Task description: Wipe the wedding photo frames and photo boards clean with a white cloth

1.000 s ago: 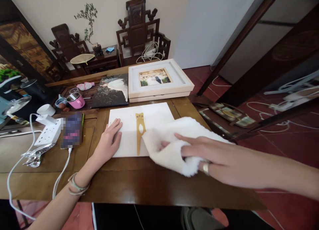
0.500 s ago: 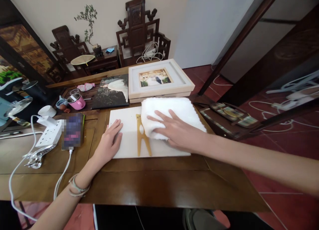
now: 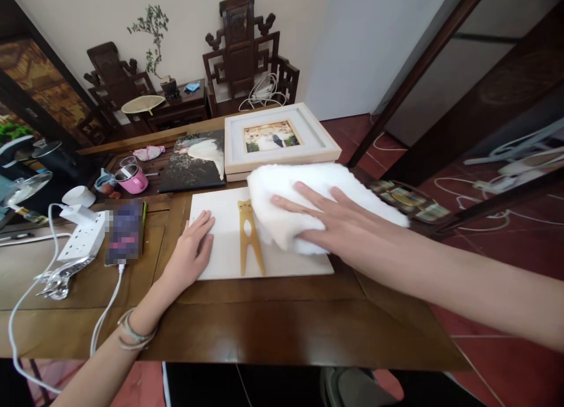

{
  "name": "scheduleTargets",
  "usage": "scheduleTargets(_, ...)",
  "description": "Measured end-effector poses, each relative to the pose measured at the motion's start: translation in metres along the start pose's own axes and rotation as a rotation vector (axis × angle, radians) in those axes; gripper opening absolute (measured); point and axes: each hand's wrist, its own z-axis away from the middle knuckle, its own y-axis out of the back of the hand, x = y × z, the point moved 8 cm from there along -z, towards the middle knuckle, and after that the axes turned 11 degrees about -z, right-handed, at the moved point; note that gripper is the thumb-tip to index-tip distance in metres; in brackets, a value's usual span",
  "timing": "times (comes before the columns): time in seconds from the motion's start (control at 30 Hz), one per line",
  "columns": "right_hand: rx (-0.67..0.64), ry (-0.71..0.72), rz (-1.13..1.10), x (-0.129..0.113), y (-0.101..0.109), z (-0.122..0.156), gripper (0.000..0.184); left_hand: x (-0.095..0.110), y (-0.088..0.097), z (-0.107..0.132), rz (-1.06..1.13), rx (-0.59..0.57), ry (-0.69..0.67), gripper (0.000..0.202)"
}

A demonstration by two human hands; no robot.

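My left hand (image 3: 192,248) lies flat on the left edge of a white board (image 3: 218,242), its fingers stretched out and holding nothing. My right hand (image 3: 328,216) is on a folded, fluffy white cloth (image 3: 282,184), fingers spread over its top and the thumb at its near edge. The cloth covers the board's right part and reaches past its right edge. A flat yellow stand (image 3: 245,236), with two legs and an oval hole, lies on the board between my hands. Whether the cloth's underside touches the board I cannot tell.
Behind the board are a framed picture (image 3: 282,154) and a dark photo panel (image 3: 176,166). To the left lie a charging phone (image 3: 126,231), a white power strip (image 3: 83,234) and a pink mug (image 3: 132,181). The wooden table (image 3: 264,325) ends near my body.
My right hand has moved the white cloth to the right, uncovering more of the board beside the yellow stand. My left hand stays on the board.
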Motion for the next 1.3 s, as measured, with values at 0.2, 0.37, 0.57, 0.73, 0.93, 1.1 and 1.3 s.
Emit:
scheduleTargets(0.2, -0.202, 0.057, 0.123, 0.007, -0.034, -0.034, 0.064, 0.0, 0.001, 0.0, 0.006, -0.007, 0.005, 0.044)
scheduleTargets(0.37, -0.211, 0.07, 0.007, -0.026, -0.046, 0.01, 0.06, 0.0, 0.0, 0.0, 0.004, -0.006, -0.002, 0.043)
scheduleTargets(0.57, -0.236, 0.086, -0.115, -0.059, -0.044, 0.048, 0.036, 0.0, 0.0, 0.001, -0.001, -0.001, -0.003, 0.044)
scheduleTargets(0.73, -0.303, 0.022, -0.178, -0.02, -0.035, 0.007, 0.058, 0.0, 0.0, 0.001, -0.015, -0.016, 0.001, 0.045)
scheduleTargets(0.93, -0.319, -0.075, -0.147, 0.032, -0.017, -0.049, 0.066, -0.001, 0.0, 0.0, -0.012, -0.016, -0.004, 0.045)
scheduleTargets(1.1, -0.275, -0.117, -0.107, 0.034, -0.014, -0.049, 0.065, -0.001, -0.001, 0.001, -0.014, -0.004, -0.009, 0.044)
scheduleTargets(1.3, -0.38, -0.066, -0.201, -0.028, -0.02, 0.006, 0.063, -0.001, -0.001, 0.001, -0.024, -0.008, -0.014, 0.045)
